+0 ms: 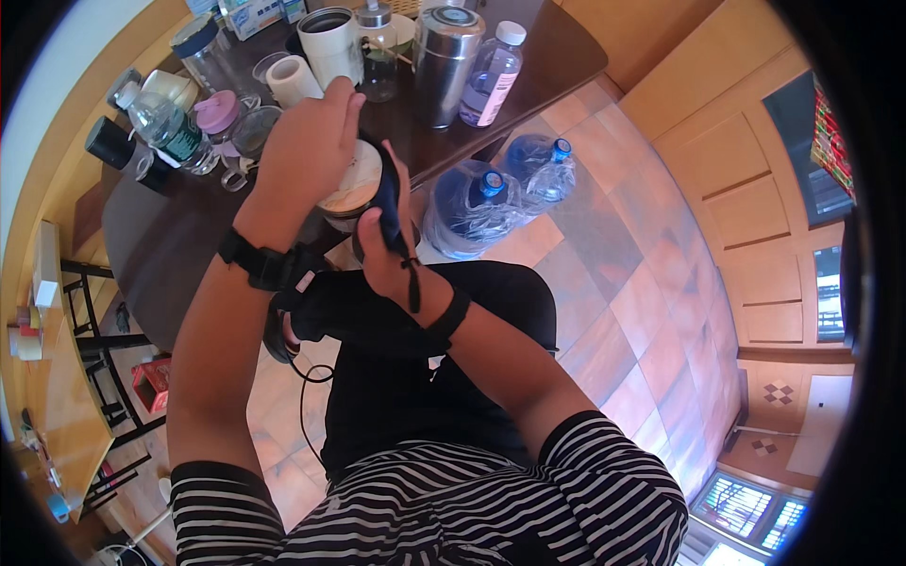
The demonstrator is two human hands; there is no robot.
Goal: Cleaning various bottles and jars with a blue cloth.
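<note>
My left hand (304, 145), with curled fingers, is over the side of a round container with a pale tan top (359, 177); whether it grips anything is hidden. My right hand (396, 258) holds a dark blue, band-like item (388, 201) between thumb and fingers, against the container's right side. A dark cord (414, 286) hangs from it by my wrist. Just beyond my left hand are a white paper roll (292, 79) and a tall white cup (330, 48). Black bands circle both wrists.
The dark table (191, 244) also bears a steel flask (448, 71), a white-capped plastic bottle (492, 74), a green-labelled bottle (170, 131) and a pink-lidded jar (218, 113). Large blue water jugs (471, 209) stand on the tiled floor beside it. A thin black cable (303, 403) hangs near my legs.
</note>
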